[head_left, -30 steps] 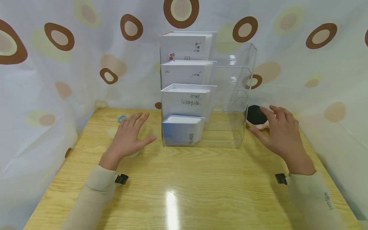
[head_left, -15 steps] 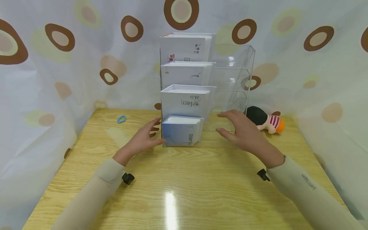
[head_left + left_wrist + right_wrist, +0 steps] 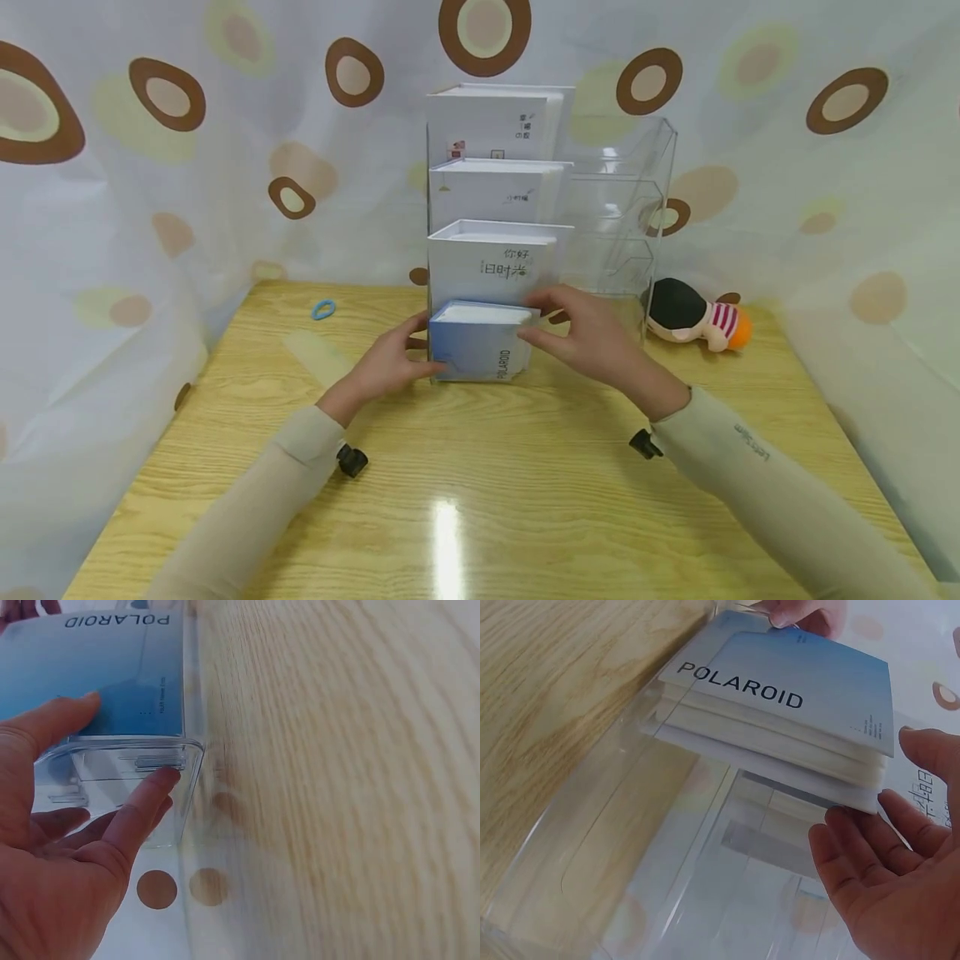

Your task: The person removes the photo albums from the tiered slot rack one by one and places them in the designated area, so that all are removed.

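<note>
A clear acrylic rack (image 3: pixel 663 200) stands at the back of the table with white albums (image 3: pixel 491 267) in its upper tiers. In its lowest tier sits a blue POLAROID album (image 3: pixel 480 354). My left hand (image 3: pixel 382 367) holds the rack's lower left corner: in the left wrist view the thumb lies over the front at the blue album (image 3: pixel 142 682), fingers against the clear side wall. My right hand (image 3: pixel 588 337) is at the blue album's right edge. In the right wrist view this hand (image 3: pixel 900 862) has its thumb off the corner and fingertips close behind the album; contact is unclear.
A soft doll (image 3: pixel 682 312) with black hair and a striped top lies right of the rack. Back left on the wooden table (image 3: pixel 525 483) is a small blue ring (image 3: pixel 323 309). A patterned white sheet (image 3: pixel 360 183) encloses the back and sides.
My right hand has come left from beside the doll to the blue album's right edge. My left hand has moved right onto the rack's left corner. The albums stay in place.
</note>
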The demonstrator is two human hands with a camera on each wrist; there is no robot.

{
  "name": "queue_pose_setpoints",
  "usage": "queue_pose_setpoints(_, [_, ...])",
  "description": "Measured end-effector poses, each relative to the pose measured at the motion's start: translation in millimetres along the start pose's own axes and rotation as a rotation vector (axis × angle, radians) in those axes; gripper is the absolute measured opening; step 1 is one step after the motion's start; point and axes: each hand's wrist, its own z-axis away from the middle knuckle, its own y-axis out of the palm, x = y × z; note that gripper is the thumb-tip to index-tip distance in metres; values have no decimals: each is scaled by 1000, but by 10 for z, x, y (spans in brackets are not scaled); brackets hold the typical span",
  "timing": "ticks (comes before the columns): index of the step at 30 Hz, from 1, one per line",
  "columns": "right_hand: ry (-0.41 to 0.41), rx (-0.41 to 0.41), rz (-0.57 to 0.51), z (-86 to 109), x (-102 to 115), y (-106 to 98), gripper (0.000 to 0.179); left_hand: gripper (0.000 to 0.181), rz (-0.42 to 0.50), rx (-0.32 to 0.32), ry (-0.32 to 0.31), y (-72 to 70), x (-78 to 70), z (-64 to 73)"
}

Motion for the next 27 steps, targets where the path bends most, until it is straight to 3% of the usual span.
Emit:
queue_pose_setpoints(13, [61,-13,-103,-119,81,141,41,101,37,-3,5,-4,-3,-11])
queue_pose_setpoints(27, [90,-22,-57,-152,144,211,37,100,67,3,14,-7,24,-12])
